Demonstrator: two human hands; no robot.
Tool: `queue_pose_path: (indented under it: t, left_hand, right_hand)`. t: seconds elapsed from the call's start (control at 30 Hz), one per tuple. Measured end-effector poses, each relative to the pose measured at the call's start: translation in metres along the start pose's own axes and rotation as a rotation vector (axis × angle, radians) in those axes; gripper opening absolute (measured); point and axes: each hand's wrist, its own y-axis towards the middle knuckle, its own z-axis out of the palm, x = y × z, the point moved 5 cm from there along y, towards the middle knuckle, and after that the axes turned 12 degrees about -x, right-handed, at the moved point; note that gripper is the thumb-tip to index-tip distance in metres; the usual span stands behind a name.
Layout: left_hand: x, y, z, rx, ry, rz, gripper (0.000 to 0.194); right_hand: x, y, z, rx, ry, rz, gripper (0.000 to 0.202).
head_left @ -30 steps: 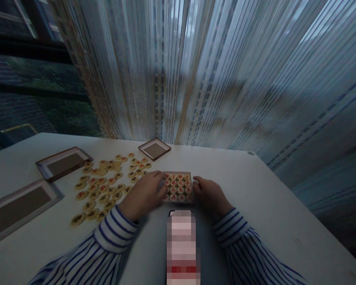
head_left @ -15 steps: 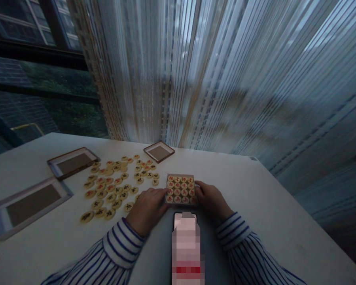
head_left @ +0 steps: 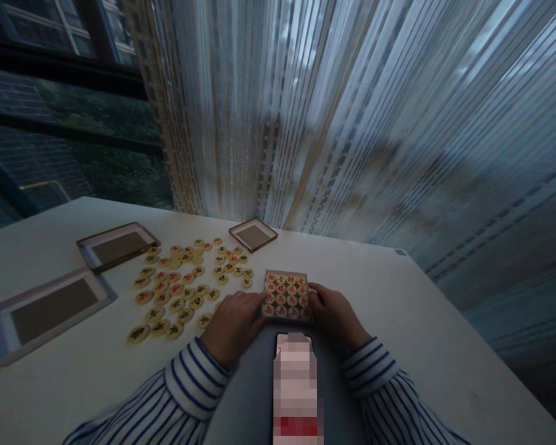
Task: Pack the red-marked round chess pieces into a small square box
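Observation:
A small square box [head_left: 286, 319] in the middle of the table holds rows of round pieces with red characters [head_left: 286, 295]. My left hand [head_left: 234, 324] grips the box at its left side, fingers bent and pressed together. At the right side, my right hand [head_left: 337, 315] is closed on the same box. Many loose round pieces [head_left: 176, 289], with black or red characters and some blank, lie scattered left of my left hand. The undersides of both hands' grips are hidden.
On the white table [head_left: 389, 346] stand a large box tray [head_left: 101, 284] at far left, a brown-rimmed lid [head_left: 86, 244] behind it and a smaller lid [head_left: 234, 230] at the back. A pixelated phone-like object [head_left: 296, 383] lies in front. Curtains hang behind.
The view has shifted slightly, so things on the table appear a little further right. Both hands remain on the box, with no clear change in their grip.

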Motion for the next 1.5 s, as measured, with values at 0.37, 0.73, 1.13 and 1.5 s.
queue_pose_path:
  t: [0.37,0.73,1.13,1.5]
  left_hand:
    - [-0.001,0.0,0.001,0.019,0.034,0.007,0.037]
    - [-0.002,0.001,-0.001,0.036,-0.016,-0.022,0.032]
    - [-0.001,0.002,0.002,0.002,-0.028,-0.02,0.031]
    - [-0.002,0.002,0.002,-0.006,-0.009,0.001,0.031]
  right_hand:
    - [0.002,0.023,-0.004,-0.284,0.147,-0.122,0.023]
    - [0.026,0.041,0.006,-0.166,-0.082,-0.086,0.023]
    - [0.033,0.042,0.007,-0.157,-0.143,-0.077,0.022]
    - [0.036,0.041,0.006,-0.109,-0.147,-0.051,0.024]
